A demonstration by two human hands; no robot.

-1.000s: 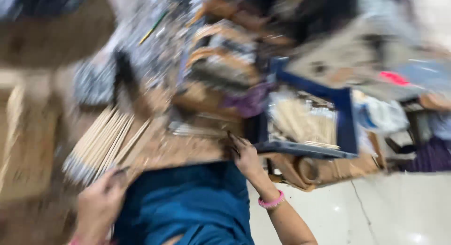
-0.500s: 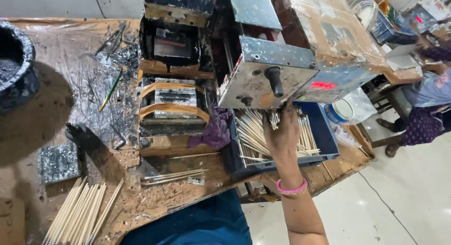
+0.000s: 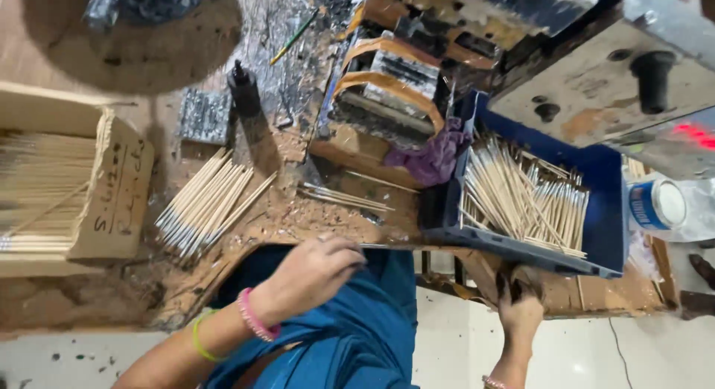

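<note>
Right hand (image 3: 519, 311): half a second ago it was laid among the sticks inside the blue tray; now it is withdrawn to the tray's near front edge, below the rim, by the table edge. The fingers (image 3: 514, 283) are dark-stained and curled downward; whether anything is pinched in them cannot be told.

Left hand (image 3: 313, 273): not in view half a second ago; now it is brought to the near edge of the table (image 3: 59, 307), knuckles up, fingers bent loosely. No stick is seen in them, and their underside is hidden. A pink bangle (image 3: 255, 318) and a yellow-green bangle (image 3: 198, 337) are worn on this wrist.

Blue tray (image 3: 607, 210): held under the grey machine housing (image 3: 588, 83), part-filled with thin pale sticks (image 3: 521, 199) lying in a loose fan. The load appears undisturbed by the withdrawal of the hand.

Loose bundle of sticks (image 3: 205, 203): laid on the table left of the left hand, dark-tipped at the near end. A few stray sticks (image 3: 342, 197) are laid between bundle and tray.

Cardboard box (image 3: 67, 184): at the far left, filled with stacked sticks.

Purple cloth (image 3: 432, 154): bunched against the tray's left wall.

Judged state: both hands are clear of the tray's contents, and the sticks are left in the tray.
</note>
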